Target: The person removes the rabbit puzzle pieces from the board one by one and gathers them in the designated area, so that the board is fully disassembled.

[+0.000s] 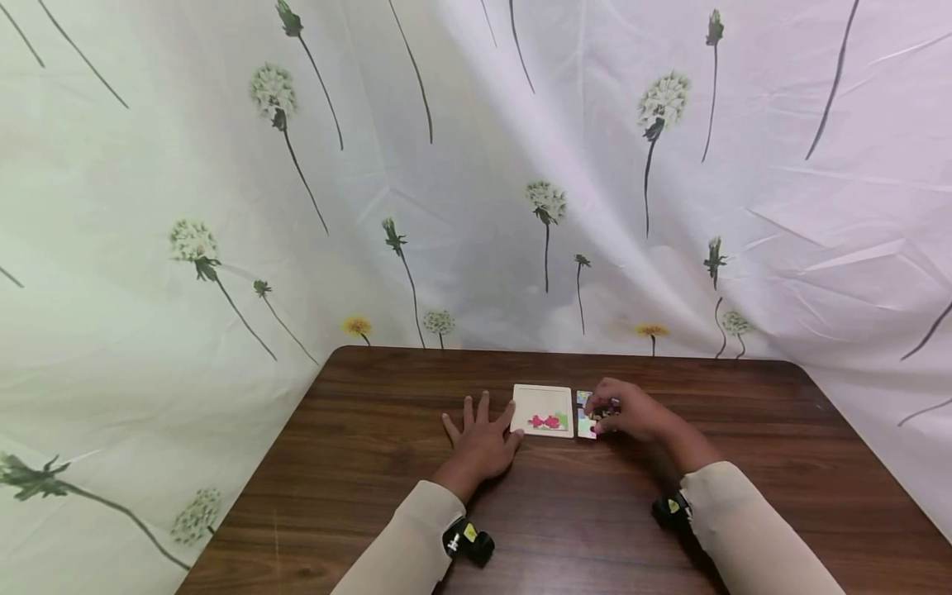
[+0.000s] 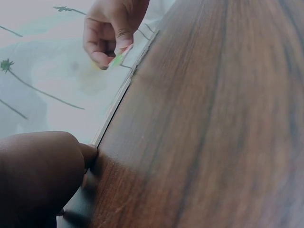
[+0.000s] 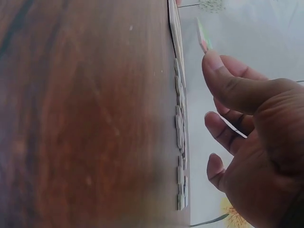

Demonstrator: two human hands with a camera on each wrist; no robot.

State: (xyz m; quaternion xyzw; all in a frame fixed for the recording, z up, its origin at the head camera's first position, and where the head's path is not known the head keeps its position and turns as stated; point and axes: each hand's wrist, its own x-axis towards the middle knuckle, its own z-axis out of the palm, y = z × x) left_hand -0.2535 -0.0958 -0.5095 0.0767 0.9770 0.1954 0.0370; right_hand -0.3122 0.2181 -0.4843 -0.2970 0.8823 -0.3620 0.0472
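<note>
A pale, square puzzle tray (image 1: 537,401) lies on the table, with a few joined pink and green puzzle pieces (image 1: 546,422) along its lower side. My left hand (image 1: 482,444) rests on the tabletop with fingers spread, its thumb and forefinger at the tray's left edge. Just right of the tray, my right hand (image 1: 630,411) pinches a thin puzzle piece (image 3: 203,37) between thumb and forefinger. In the right wrist view this piece is raised above the table, tilted on edge, showing green and pink. Loose puzzle pieces (image 3: 180,128) lie under and beside that hand, partly hidden by it.
The brown wooden table (image 1: 357,463) reaches back to a white cloth (image 1: 476,273) printed with dandelions, which hangs behind it and at the sides. Both wrists carry a black strapped camera, the left camera (image 1: 468,541) close above the tabletop.
</note>
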